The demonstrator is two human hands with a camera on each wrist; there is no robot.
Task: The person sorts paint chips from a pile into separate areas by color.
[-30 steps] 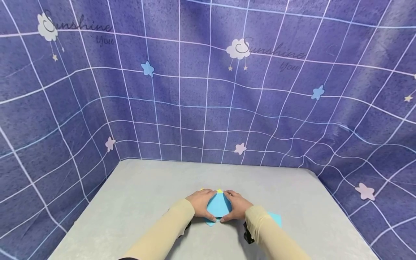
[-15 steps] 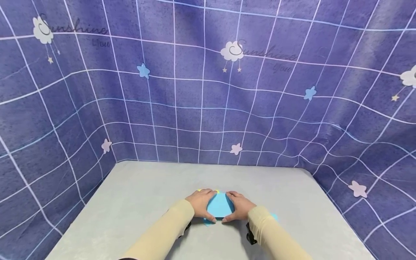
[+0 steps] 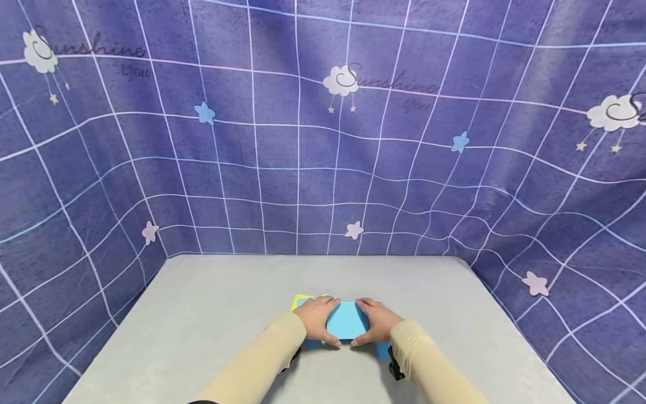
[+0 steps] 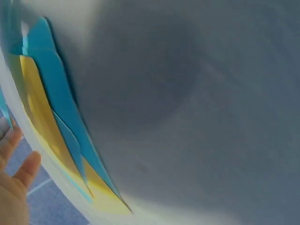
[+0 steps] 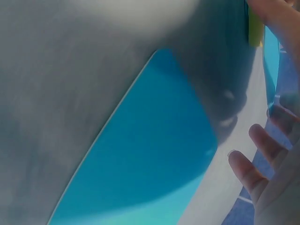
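A blue card [image 3: 348, 321] with a flat top face is held between both hands in the head view. My left hand [image 3: 318, 318] grips its left side, thumb at the near edge and fingers at the far corner. Opposite it, my right hand [image 3: 378, 322] grips the right side the same way. Beneath and beside the left hand lie more flat pieces, a yellow one [image 4: 40, 103] and a blue one [image 4: 56, 75], overlapping in the left wrist view. Another blue piece [image 5: 145, 140] lies by the right wrist. The card's underside is hidden.
A pale grey tabletop [image 3: 242, 286] spreads around the hands. Behind it and along both sides hangs a purple grid-patterned curtain [image 3: 277, 196]. Dark wrist-camera mounts sit under the sleeves, the right mount [image 3: 396, 366] close over the table.
Both hands, with the blue card between them, have shifted right over the table. More of the yellow and blue pieces now shows left of the left hand. The head view has turned right.
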